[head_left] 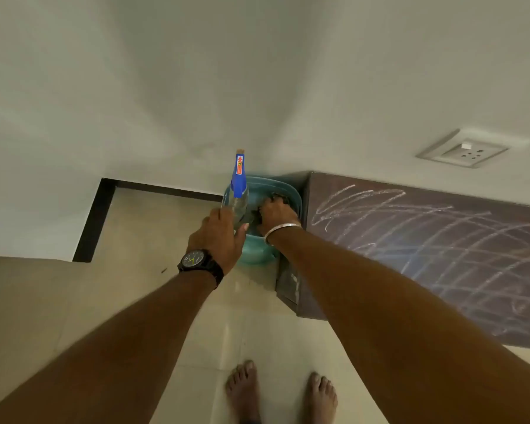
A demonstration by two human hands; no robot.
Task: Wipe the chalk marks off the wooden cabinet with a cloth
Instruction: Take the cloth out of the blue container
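A dark wooden cabinet (441,255) stands on the right, its face covered in white chalk scribbles (380,215). A teal plastic tub (257,252) sits on the floor against the cabinet's left end. My right hand (276,215) reaches into the tub and closes on a dark cloth (254,216) lying inside. My left hand (218,237), with a black watch on its wrist, wraps around a clear spray bottle (237,203) with a blue trigger head, which stands at the tub's left rim.
Beige floor tiles (153,234) stretch below, edged by a black skirting strip (95,218) at the white wall. A white wall socket (464,153) is set above the cabinet. My bare feet (280,393) stand on the tiles near the bottom.
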